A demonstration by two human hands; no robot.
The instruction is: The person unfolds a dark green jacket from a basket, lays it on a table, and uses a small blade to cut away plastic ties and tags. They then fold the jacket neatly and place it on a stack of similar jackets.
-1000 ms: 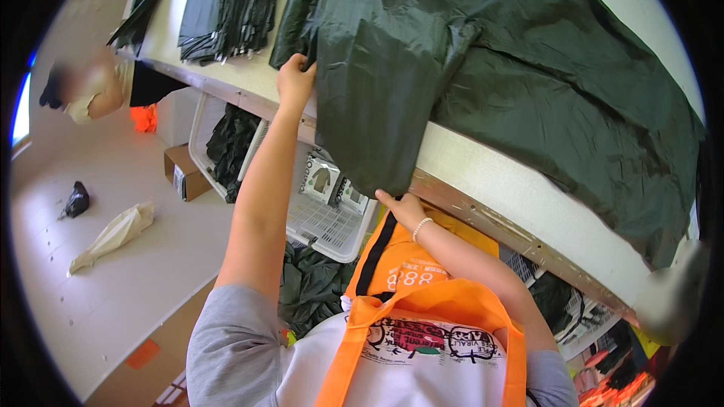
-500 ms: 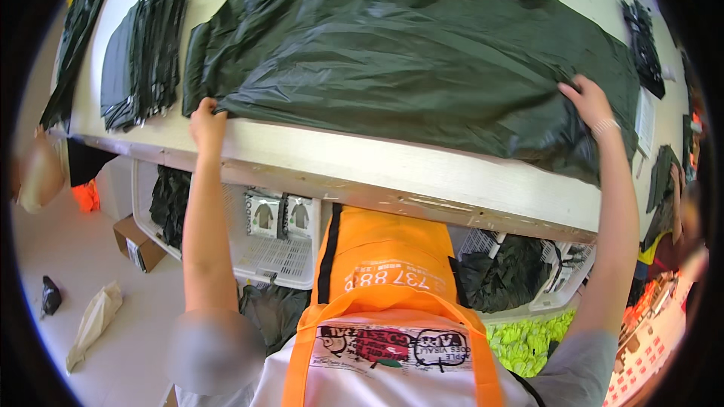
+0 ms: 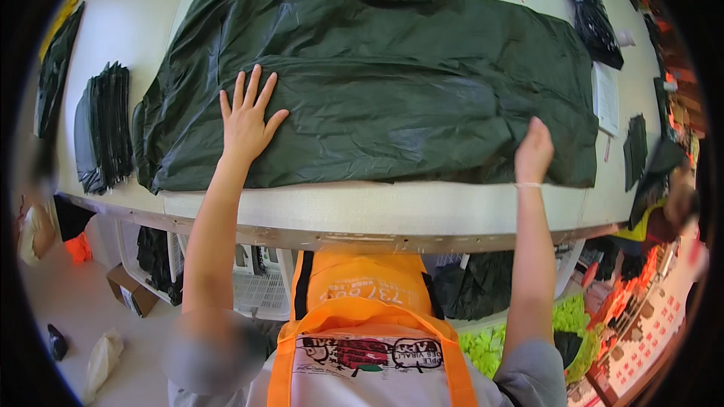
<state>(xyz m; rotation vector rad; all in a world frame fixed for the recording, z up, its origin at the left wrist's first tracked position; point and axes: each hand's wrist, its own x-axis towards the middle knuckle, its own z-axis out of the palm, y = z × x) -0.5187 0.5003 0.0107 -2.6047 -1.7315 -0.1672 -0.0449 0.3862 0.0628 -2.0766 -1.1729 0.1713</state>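
Observation:
A large dark green garment (image 3: 362, 120) of thin, slightly shiny cloth lies folded and creased across the white table. My left hand (image 3: 249, 124) rests flat on its left part, open with the fingers spread. Toward the garment's right end, my right hand (image 3: 534, 152) touches the cloth with its fingers curled together. What those fingers hold, if anything, is hidden from view. At the upper left a narrower part of the garment runs off past the picture's top edge.
A stack of folded dark green pieces (image 3: 105, 128) lies left on the white table (image 3: 400, 211). A black bundle (image 3: 592, 19) and a white sheet (image 3: 605, 98) lie at the right. Below are white baskets (image 3: 260, 294), an orange bag (image 3: 362, 279) and a cardboard box (image 3: 132, 292). Other people work at both sides.
The garment's near edge now lies straighter, folded over into a narrower shape. My left hand has let go of the near left corner and lies flat farther in; the right hand has moved lower and left.

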